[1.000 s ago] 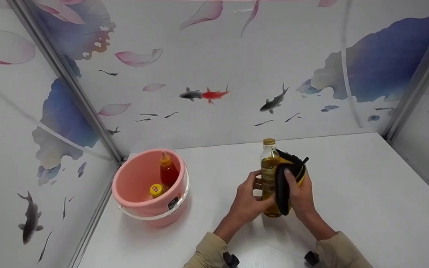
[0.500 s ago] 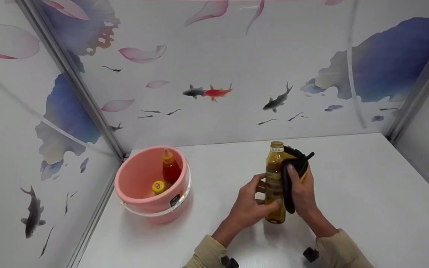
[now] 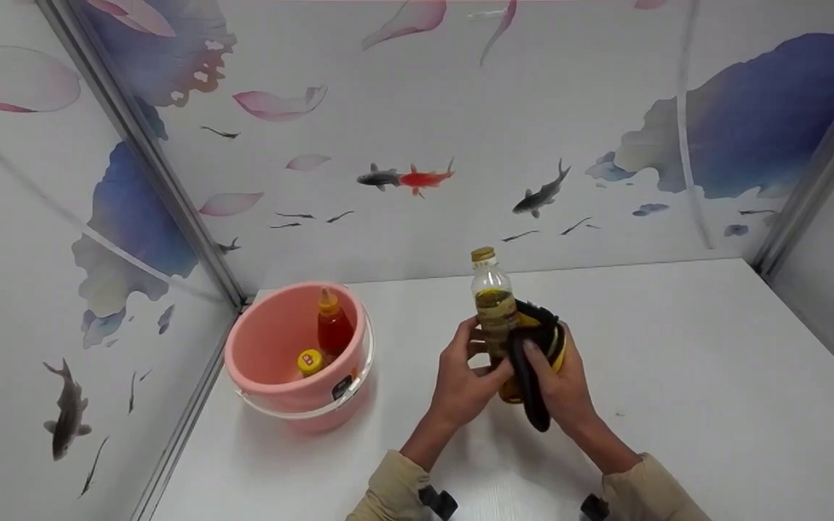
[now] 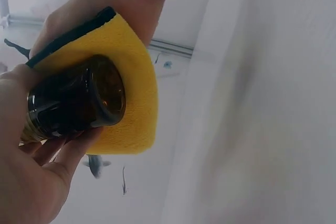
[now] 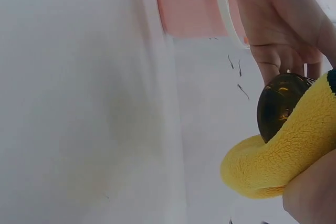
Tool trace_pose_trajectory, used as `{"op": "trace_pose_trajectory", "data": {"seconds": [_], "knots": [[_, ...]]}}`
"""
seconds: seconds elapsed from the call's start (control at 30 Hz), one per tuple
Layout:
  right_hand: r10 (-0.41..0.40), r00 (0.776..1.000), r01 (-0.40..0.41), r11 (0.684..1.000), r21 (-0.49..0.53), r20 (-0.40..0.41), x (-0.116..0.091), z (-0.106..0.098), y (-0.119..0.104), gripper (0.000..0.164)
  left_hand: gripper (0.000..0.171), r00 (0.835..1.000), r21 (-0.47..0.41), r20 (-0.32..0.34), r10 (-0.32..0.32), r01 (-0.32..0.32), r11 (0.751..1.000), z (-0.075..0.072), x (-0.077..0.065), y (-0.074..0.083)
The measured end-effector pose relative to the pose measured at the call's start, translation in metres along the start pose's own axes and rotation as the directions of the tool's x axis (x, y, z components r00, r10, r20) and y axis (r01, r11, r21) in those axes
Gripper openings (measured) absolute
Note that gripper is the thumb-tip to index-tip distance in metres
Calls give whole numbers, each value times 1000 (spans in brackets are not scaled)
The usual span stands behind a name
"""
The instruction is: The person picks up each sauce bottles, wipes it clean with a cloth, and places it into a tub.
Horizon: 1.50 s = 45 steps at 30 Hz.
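My left hand (image 3: 464,380) grips the left side of a clear bottle of yellow-brown oil (image 3: 493,297) with a gold cap. The bottle is off the table, its top leaning left, and its round base (image 4: 109,90) shows in the left wrist view. On the other side, my right hand (image 3: 567,383) holds a folded plush cloth (image 3: 529,380), black on one face and yellow on the other, against the bottle. In the right wrist view the yellow face of the cloth (image 5: 278,161) wraps partly around the bottle (image 5: 278,103). Some fingers of both hands are hidden.
To the left stands a pink bucket (image 3: 294,398) with a white handle. Inside it are a red sauce bottle (image 3: 334,334) with a yellow nozzle and a yellow-capped container (image 3: 310,362). Printed panels enclose the white table (image 3: 692,376) at the back and sides.
Both hands have shifted left and slightly up with the bottle and cloth. The bottle, tilted differently half a second ago, now leans to the left. The bucket stays put.
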State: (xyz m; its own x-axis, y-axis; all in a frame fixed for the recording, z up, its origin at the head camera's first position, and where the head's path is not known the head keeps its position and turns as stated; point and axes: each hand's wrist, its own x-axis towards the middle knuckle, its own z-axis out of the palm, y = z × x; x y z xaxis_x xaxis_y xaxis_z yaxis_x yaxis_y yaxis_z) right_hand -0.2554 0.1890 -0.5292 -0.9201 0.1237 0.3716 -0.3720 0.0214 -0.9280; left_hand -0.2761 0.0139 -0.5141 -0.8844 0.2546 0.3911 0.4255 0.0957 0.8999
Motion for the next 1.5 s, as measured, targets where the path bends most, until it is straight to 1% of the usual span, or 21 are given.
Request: {"op": "trace_pose_trajectory", "data": {"seconds": [0.07, 0.17, 0.27, 0.37, 0.5, 0.6, 0.67, 0.73, 0.87, 0.93, 1.03, 1.13, 1.3, 1.5], "knots": [[2, 1000, -2, 1000, 13, 7, -1, 2, 2, 42, 70, 1000, -15, -1, -20, 20, 1000, -3, 1, 0], [4, 1000, -5, 999, 39, 2, -2, 2, 4, 40, 73, 998, -18, 24, -49, 50, 999, -6, 1, -2], [16, 1000, -16, 999, 50, -13, -2, 1, 4, 38, 75, 995, -12, 74, -61, 62, 998, -7, 1, -2], [33, 999, -33, 999, 25, -33, -1, -1, 1, 38, 71, 989, -22, 134, -58, 61, 998, -7, 1, -2], [30, 998, -29, 1000, 8, -58, 1, -3, -1, 36, 62, 973, -45, 224, -56, 68, 997, -7, -2, -1], [16, 997, -13, 999, 35, -79, 2, -5, -3, 35, 60, 956, -43, 287, -68, 84, 995, -4, -4, -2], [16, 995, -11, 998, 54, -96, 3, -7, -4, 35, 58, 947, -29, 312, -82, 95, 995, -1, -6, -3], [20, 994, -11, 997, 79, -106, 5, -9, -4, 36, 56, 943, -15, 320, -94, 104, 994, 1, -8, -5], [31, 993, -20, 995, 95, -117, 6, -12, -4, 35, 51, 940, 7, 325, -100, 104, 995, 2, -10, -9], [37, 992, -25, 995, 97, -120, 7, -13, -4, 35, 51, 939, 3, 331, -91, 95, 995, 1, -11, -10], [42, 992, -31, 995, 93, -120, 7, -14, -4, 35, 56, 943, -19, 324, -75, 85, 996, 2, -12, -11], [34, 993, -23, 996, 91, -111, 6, -12, -3, 36, 61, 955, -60, 288, -66, 87, 994, 3, -12, -10], [15, 996, -9, 997, 77, -85, 4, -8, -3, 39, 66, 979, -132, 196, -60, 87, 987, 4, -10, -7], [20, 999, -18, 999, 47, -49, -1, -1, 2, 39, 64, 991, -190, 120, -52, 75, 979, 2, -7, -3]]}}
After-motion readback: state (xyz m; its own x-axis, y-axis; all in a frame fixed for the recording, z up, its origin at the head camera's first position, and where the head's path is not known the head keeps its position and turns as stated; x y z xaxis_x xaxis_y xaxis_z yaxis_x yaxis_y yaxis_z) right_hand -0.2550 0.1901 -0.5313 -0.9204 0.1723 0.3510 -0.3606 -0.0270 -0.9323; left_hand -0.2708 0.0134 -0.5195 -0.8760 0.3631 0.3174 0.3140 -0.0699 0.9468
